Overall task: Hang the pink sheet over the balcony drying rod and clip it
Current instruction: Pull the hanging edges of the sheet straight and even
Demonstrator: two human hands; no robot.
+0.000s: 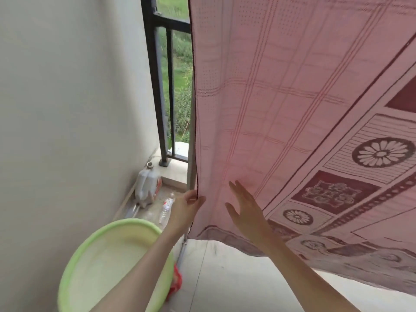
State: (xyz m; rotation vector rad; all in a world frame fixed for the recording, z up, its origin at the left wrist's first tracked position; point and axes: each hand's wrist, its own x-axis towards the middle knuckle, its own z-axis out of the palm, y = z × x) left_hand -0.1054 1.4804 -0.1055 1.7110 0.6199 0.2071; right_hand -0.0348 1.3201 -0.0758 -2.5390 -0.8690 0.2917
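Pink sheet hanging as a broad curtain, its top running out of view above; the drying rod itself is not visible. The left hand pinches the sheet's dark-piped side hem low down, fingers curled narrowly around the edge, apparently to hold that edge taut and plumb. The right hand lies just beside it on the cloth, fingers straight and spread wide, palm flat against the fabric and holding nothing; this pose suits smoothing the panel away from the pinched hem so that it hangs without folds. A grey upright pole stands directly behind the left fingers, beyond the hem. Below and to the left of those fingers sits a green basin on the floor, probably the carrier for the wet wash. Farther beyond, against the wall, are a plastic jug and a lying bottle; the black railing rises above them. No clip is visible, so clipping appears not yet done.
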